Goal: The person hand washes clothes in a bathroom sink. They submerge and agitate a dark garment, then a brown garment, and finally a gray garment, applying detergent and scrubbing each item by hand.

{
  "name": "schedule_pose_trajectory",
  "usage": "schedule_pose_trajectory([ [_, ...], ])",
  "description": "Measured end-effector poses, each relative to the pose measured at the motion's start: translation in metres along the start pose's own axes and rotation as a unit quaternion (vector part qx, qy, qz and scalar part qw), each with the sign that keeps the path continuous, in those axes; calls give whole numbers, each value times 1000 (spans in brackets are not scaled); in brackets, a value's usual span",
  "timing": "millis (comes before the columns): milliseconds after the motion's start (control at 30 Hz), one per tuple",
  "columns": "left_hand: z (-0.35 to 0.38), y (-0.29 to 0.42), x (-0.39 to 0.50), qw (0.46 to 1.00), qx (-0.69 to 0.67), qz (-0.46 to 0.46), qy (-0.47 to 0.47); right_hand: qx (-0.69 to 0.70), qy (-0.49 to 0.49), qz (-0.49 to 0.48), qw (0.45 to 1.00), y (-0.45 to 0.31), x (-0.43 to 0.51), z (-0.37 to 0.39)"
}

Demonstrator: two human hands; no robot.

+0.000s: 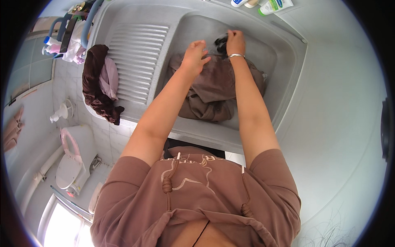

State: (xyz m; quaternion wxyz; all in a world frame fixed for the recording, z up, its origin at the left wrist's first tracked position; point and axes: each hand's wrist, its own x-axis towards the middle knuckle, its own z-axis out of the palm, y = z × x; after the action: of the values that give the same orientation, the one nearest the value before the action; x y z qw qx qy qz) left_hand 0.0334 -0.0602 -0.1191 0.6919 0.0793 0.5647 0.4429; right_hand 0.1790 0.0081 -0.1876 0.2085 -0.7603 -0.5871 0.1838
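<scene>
Over the basin of a grey laundry sink [277, 58], my right hand [236, 42] has its fingers curled against a glossy black-and-silver fitting [221, 43], which looks like a tap. My palm hides part of it. To its left, my left hand [194, 55] is raised with its fingers apart and nothing in them. A clear splash of water [207, 49] shows between the hands. Beneath them a wet brown garment [213, 83] lies bunched in the basin, partly covered by my right forearm.
Left of the basin is a ribbed washboard [139, 58]. A dark brown cloth [94, 80] and a pale pink cloth [109, 77] lie over its left edge. Tubes [275, 6] stand on the back ledge. A wall [336, 92] bounds the right side; a toilet [70, 168] is lower left.
</scene>
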Motion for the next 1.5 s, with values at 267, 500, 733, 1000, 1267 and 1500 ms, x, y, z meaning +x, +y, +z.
schedule_pose_trajectory([
  [267, -2, -1, 7, 986, -129, -106, -6, 256, -161, -42, 952, -10, -37, -29],
  [500, -3, 3, 11, 949, -248, -126, -148, 570, -169, 81, 800, -78, -114, -79],
  [733, 15, 1, -24, 981, -147, -53, -114, 123, 73, -231, 962, -69, -112, -67],
  [1000, 21, 11, -62, 983, -83, 25, -163, 51, 83, -161, 982, -64, -110, -60],
  [1267, 27, 22, -74, 979, 155, 54, -121, 559, -237, 65, 792, -66, -114, -99],
  [1500, 36, 24, -79, 926, 281, 238, -75, 537, -73, 103, 834, -43, -102, -133],
])
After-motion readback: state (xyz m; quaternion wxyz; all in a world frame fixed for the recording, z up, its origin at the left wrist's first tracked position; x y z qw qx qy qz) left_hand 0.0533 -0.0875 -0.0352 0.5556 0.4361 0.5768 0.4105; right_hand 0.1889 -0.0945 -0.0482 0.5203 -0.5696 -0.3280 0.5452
